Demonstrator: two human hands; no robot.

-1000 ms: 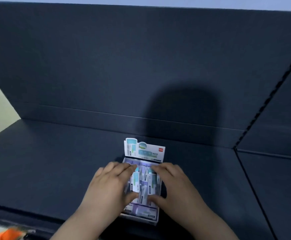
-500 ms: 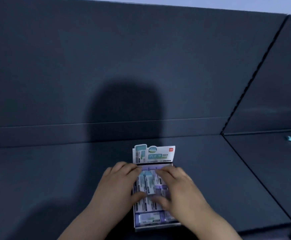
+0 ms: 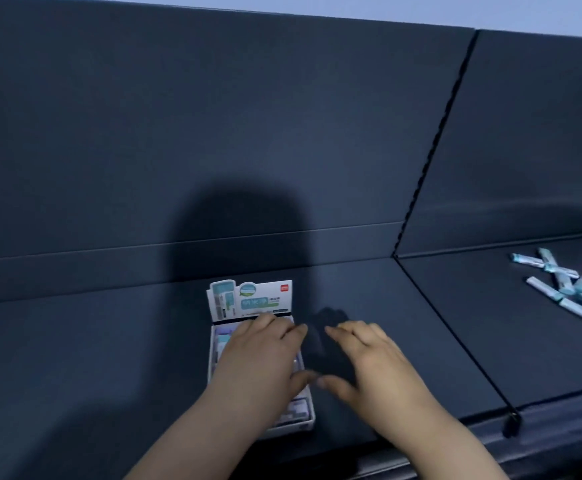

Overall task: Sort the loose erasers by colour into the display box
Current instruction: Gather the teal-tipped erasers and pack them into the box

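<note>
step: fetch more erasers | box (image 3: 213,344) centre worktop, under left hand (image 3: 260,362), fingers spread flat | right hand (image 3: 369,362) empty, spread, just right of box | loose erasers (image 3: 566,289) far right, jumbled, well apart | nearer hand: right

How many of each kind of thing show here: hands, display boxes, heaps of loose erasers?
Hands: 2, the left hand and the right hand
Display box: 1
Heap of loose teal erasers: 1; its pieces overlap and run off the frame, so they cannot be counted
Total: 4
</note>
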